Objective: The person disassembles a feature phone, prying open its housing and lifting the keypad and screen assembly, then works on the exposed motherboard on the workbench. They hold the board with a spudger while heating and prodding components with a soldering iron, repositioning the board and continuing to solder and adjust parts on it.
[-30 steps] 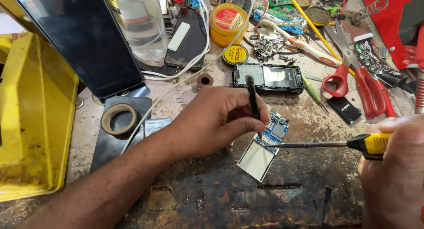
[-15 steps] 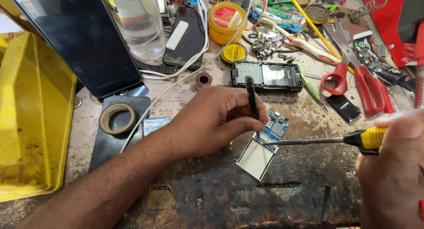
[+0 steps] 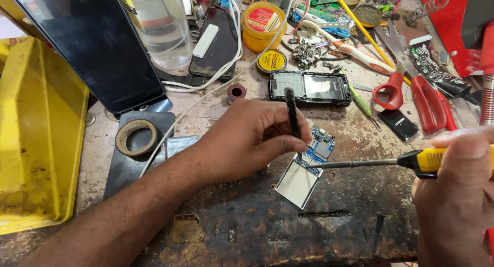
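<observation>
Matt, scorched wooden bench [image 3: 247, 231], rough and stained. At twelve o'clock a glossy black plastic phone shell [image 3: 310, 87]; at three, a yellow plastic-handled, dull metal iron [image 3: 370, 163].

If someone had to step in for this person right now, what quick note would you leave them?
Left hand: pinching black tweezers upright, tips down on the small blue circuit board.
Right hand: gripping the yellow-handled soldering iron, shaft level, tip at the board's lower edge.
The board lies on the worn workbench with a pale square screen attached.
The open black phone casing sits just behind, empty of its board.
Done: board out of the casing. Left: the work at the tip looks unfinished; board not back in the casing.
</observation>
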